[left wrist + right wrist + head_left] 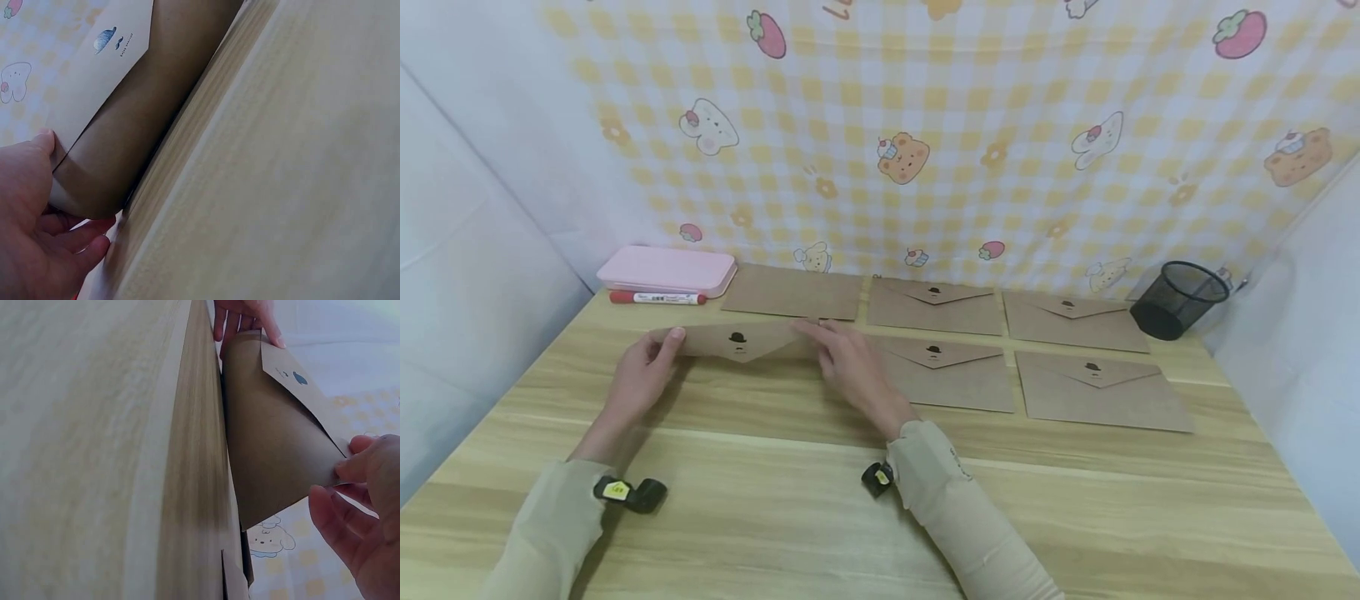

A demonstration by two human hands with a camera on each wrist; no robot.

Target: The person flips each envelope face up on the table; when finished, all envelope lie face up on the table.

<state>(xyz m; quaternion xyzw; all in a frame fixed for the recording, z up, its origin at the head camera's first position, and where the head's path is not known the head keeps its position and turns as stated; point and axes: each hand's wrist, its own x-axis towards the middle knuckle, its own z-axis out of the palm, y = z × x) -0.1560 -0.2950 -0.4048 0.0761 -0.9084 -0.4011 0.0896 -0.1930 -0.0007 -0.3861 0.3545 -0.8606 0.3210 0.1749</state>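
A brown kraft envelope with a pointed flap, printed with a small black hat and moustache, is stretched between both hands at the back left of the table. My left hand pinches its left end, thumb on the flap side. The right hand pinches the other end near the top corner, as the right wrist view shows. Tilted up with its flap towards me, the envelope bows a little, its lower edge close to the tabletop. Behind it lies another brown envelope, no flap showing.
Several matching envelopes lie in two rows to the right, among them a front right one. A pink case and a red marker lie back left. A black mesh pen holder leans at the back right before a checked cloth.
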